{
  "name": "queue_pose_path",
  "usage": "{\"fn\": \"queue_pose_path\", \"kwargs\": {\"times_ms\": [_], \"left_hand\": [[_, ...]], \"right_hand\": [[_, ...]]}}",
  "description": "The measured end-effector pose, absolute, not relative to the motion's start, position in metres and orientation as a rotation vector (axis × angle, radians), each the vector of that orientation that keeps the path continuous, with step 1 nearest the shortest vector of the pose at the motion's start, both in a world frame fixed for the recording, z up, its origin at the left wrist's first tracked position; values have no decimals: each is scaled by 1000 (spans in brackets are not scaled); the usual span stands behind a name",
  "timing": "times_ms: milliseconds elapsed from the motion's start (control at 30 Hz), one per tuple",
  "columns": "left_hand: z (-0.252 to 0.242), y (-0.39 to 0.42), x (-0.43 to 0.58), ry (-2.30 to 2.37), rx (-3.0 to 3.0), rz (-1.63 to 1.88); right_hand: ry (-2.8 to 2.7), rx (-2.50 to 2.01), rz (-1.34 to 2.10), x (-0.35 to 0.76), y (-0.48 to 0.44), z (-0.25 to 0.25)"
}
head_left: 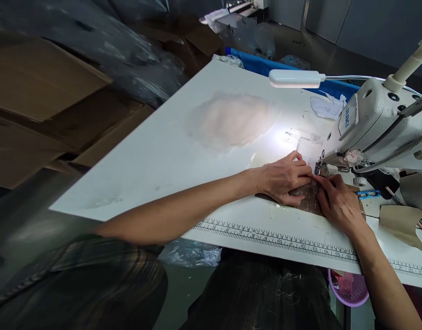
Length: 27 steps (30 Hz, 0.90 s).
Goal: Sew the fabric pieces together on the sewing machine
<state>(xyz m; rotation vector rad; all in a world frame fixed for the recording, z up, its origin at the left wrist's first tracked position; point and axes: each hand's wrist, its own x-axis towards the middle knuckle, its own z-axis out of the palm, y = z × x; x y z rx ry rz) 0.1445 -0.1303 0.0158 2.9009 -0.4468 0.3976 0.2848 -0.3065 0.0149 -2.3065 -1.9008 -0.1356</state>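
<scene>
A white sewing machine (364,119) stands at the right, its presser foot (321,168) low over the table. Just left of the foot, my left hand (286,179) rests with bent fingers, their tips at a small thin piece that I cannot make out. My right hand (341,201) comes in from the near right, thumb and forefinger drawn together at the same spot. The fingertips of both hands nearly meet. Under them lies a flat brown piece (310,205), partly hidden by the hands.
A white lamp (295,79) lights the white table (169,151). Sheer pale fabric (235,120) lies left of the machine. A printed ruler (280,239) follows the near edge. Blue thread snips (368,194) and a brown scrap (400,222) lie right; a purple basket (353,298) sits below.
</scene>
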Motion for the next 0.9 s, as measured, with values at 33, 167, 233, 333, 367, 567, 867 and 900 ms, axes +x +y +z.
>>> {"fn": "queue_pose_path", "kwargs": {"times_ms": [33,167,233,333,367,567,867,900], "left_hand": [[16,-130,145,-437,2908,403],[15,-131,145,-418,2956,417],[15,-132,145,-403,2983,416],[14,-132,146,-367,3006,434],[14,-132,146,-356,3010,445],[11,-132,149,-305,3045,452],[13,-131,151,-241,3115,383],[13,-131,151,-237,3124,378]], "right_hand": [[-1893,-2313,-137,285,-306,15],[-1889,-2242,-99,284,-308,16],[-1884,-2216,-91,284,-309,16],[-1875,-2223,-123,284,-309,15],[-1875,-2224,-135,283,-309,14],[-1872,-2272,-155,281,-307,15],[-1657,-2064,218,296,-312,27],[-1587,-2057,296,299,-312,30]]}}
